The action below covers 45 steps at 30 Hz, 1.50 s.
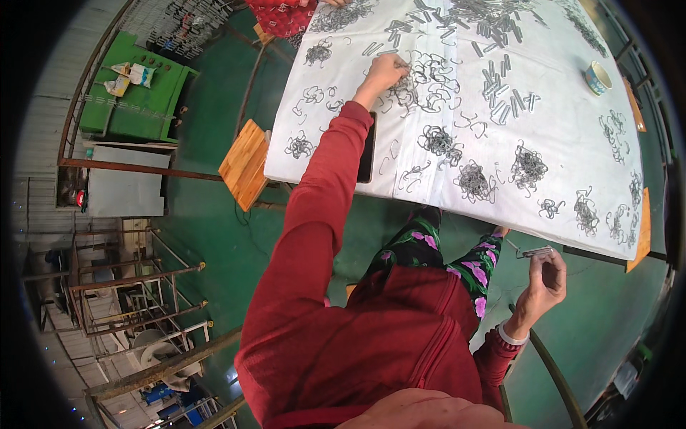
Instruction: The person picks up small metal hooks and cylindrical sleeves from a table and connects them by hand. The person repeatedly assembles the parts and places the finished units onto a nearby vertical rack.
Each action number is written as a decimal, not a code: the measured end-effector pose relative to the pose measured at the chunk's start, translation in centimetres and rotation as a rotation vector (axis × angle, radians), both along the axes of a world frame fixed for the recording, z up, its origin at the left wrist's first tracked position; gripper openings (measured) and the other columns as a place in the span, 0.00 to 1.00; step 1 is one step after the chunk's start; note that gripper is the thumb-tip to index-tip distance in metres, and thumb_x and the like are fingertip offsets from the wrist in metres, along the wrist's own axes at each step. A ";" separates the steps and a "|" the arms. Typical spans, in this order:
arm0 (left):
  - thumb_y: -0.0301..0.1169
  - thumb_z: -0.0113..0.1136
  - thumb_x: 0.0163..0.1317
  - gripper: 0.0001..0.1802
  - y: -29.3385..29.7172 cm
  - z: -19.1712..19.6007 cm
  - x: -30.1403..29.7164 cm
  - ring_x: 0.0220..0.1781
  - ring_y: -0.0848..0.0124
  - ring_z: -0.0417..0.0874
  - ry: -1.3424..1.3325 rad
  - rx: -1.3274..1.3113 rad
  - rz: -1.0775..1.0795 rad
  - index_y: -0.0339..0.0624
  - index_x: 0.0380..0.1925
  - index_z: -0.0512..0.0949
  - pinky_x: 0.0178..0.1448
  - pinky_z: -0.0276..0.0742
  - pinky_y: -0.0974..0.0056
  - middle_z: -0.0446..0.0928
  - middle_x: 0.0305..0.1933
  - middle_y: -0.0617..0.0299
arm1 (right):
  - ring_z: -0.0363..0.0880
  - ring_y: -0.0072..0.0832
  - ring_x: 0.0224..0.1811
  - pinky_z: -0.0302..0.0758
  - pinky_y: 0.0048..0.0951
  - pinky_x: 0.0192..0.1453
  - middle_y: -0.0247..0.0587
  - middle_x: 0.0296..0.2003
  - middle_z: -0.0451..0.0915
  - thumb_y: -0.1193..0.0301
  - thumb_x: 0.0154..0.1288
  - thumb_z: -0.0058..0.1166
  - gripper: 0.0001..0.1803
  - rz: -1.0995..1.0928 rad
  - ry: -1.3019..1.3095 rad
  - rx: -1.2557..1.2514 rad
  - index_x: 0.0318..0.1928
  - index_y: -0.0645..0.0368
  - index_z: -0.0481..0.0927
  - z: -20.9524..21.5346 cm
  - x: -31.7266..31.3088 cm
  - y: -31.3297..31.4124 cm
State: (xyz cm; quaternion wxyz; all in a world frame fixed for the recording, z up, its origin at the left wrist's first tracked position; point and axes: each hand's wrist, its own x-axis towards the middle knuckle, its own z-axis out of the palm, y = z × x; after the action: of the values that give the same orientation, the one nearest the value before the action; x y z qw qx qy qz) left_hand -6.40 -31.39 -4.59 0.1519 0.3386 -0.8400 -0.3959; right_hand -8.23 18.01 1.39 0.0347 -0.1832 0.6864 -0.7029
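My left hand [386,71] reaches across the white-covered table into a spread of bent wire hooks [432,80]. Its fingers are pinched together at the edge of that pile; what is between them is too small to make out. Off the table's near edge, on the right, my right hand [547,280] grips a small silvery metal strip [536,252] between thumb and fingers. A thin wire seems to stick out from the strip's far end. Similar loose metal strips [504,96] lie scattered beyond the hooks.
Several small heaps of hooks [529,168] dot the tablecloth [400,154]. A dark flat object [367,154] lies under my left forearm. A paper cup [597,77] stands at the right. Wooden stools [245,166] flank the table. Another person's red sleeve [282,16] shows at the far left.
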 end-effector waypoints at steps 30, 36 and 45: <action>0.33 0.64 0.46 0.08 5.3 0.0 3.6 0.35 0.53 0.81 -0.277 -0.451 -0.050 0.45 0.27 0.84 0.41 0.76 0.55 0.81 0.28 0.50 | 0.71 0.24 0.34 0.69 0.23 0.43 0.41 0.34 0.75 0.92 0.49 0.53 0.17 0.069 0.041 -0.048 0.42 0.69 0.75 1.2 1.2 -0.2; 0.35 0.62 0.50 0.09 5.4 -2.0 4.2 0.36 0.53 0.81 -0.242 -0.451 -0.028 0.44 0.29 0.83 0.41 0.76 0.55 0.80 0.29 0.50 | 0.72 0.24 0.36 0.69 0.25 0.46 0.42 0.33 0.76 0.91 0.49 0.53 0.17 0.065 0.048 -0.037 0.42 0.69 0.75 1.4 1.3 0.0; 0.35 0.58 0.52 0.13 3.1 1.4 4.0 0.39 0.53 0.81 -0.108 -0.357 0.098 0.37 0.32 0.81 0.46 0.74 0.57 0.81 0.32 0.47 | 0.72 0.25 0.37 0.69 0.26 0.47 0.41 0.33 0.77 0.91 0.49 0.54 0.17 0.035 0.060 -0.055 0.43 0.69 0.75 1.3 1.8 0.9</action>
State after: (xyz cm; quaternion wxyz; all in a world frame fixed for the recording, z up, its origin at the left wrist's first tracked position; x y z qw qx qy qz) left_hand -2.41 -28.26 -3.15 0.1834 0.3677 -0.8862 -0.2140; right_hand -6.39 18.88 2.73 0.0211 -0.2170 0.6641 -0.7151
